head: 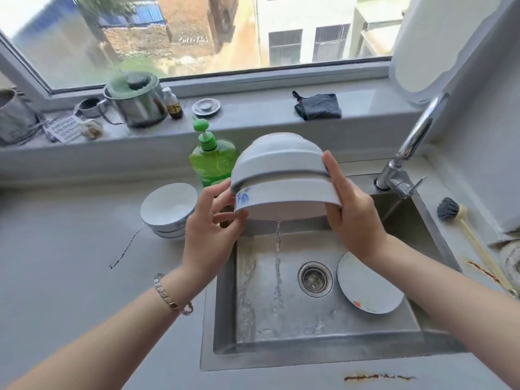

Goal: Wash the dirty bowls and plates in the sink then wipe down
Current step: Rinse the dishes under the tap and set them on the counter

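Observation:
Two nested white bowls point(281, 175) with a blue leaf print hang upside down and tilted over the steel sink point(225, 299). My left hand point(209, 229) grips their left rim and my right hand point(349, 209) grips the right side. A thin stream of water runs from the lower rim into the basin. A white plate point(368, 285) lies tilted in the sink, right of the drain point(314, 279). Stacked upright bowls point(168, 211) stand on the counter left of the sink.
A green soap pump bottle point(212, 159) stands behind the bowls. The faucet point(408, 153) rises at the sink's back right corner. A dish brush point(461, 229) lies on the right counter. On the sill sit a grey cloth point(319, 106), a steel pot point(135, 102) and a sink plug point(206, 107).

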A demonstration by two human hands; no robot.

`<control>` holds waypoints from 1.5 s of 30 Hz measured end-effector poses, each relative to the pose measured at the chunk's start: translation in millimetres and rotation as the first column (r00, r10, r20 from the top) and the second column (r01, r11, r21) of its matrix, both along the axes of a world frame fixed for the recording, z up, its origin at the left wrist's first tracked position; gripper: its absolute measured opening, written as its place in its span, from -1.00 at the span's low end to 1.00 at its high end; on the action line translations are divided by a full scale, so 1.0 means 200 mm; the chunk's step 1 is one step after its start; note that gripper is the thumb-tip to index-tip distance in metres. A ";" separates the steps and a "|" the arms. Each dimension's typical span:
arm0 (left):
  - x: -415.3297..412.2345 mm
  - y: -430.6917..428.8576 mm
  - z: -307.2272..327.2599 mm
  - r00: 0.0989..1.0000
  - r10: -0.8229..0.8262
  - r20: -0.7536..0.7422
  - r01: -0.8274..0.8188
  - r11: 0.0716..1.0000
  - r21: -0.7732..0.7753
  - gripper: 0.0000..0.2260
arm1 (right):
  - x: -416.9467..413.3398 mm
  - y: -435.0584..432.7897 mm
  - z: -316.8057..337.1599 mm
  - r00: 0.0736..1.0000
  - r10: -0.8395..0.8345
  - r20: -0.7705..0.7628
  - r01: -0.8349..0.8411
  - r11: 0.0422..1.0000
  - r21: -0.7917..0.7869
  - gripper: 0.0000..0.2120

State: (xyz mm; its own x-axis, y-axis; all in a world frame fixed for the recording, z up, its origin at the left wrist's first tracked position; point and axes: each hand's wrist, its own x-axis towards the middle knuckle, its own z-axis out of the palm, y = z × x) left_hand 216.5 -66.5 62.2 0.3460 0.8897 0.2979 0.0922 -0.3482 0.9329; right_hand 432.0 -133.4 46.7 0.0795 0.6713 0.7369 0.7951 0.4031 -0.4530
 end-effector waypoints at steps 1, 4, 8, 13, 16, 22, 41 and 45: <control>-0.02 0.00 0.00 1.000 0.000 0.011 0.000 1.000 0.007 -0.56 | -0.02 0.00 0.01 1.000 -0.005 0.010 0.005 1.000 0.011 -0.44; -0.07 0.00 0.00 1.000 0.001 0.025 -0.002 1.000 0.021 -0.58 | -0.07 0.01 0.02 1.000 -0.002 0.025 0.002 1.000 0.007 -0.33; -0.14 0.01 0.00 1.000 0.005 0.008 -0.005 1.000 0.010 -0.61 | -0.12 0.01 0.02 0.999 0.011 0.046 -0.013 0.999 0.031 -0.46; -0.22 0.04 -0.02 1.000 0.008 0.002 -0.008 0.996 -0.090 -0.65 | -0.23 0.01 0.00 0.999 -0.043 -0.015 0.042 0.998 -0.052 -0.51; -0.30 0.07 -0.06 0.989 0.043 -0.142 -0.071 0.977 -0.203 -0.58 | -0.34 0.02 -0.03 0.954 -0.177 -0.242 0.057 0.900 -0.433 -0.50; -0.60 0.09 -0.28 0.854 -0.107 -0.509 -0.139 0.896 -0.422 -0.63 | -0.67 0.02 -0.31 0.878 -0.331 -0.347 -0.131 0.530 -0.838 -0.55; -1.02 0.42 -0.57 0.764 0.074 -0.641 -0.455 0.767 -0.453 -0.74 | -1.24 0.48 -0.58 0.580 -0.622 -0.526 -0.500 0.237 -0.833 -0.74; -0.93 0.24 -0.52 0.639 0.142 -0.756 -0.351 0.928 -0.122 -0.62 | -1.15 0.39 -0.58 0.595 -0.536 -0.599 -0.620 0.167 -0.766 -0.58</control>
State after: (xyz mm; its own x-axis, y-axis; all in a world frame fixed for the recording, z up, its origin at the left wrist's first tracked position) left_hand 30.6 -17.9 -42.1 0.1122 0.9775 -0.1788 0.8196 0.0107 0.5728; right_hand 201.6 -55.8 -68.5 0.0075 0.6792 -0.7339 -0.0083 -0.7339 -0.6792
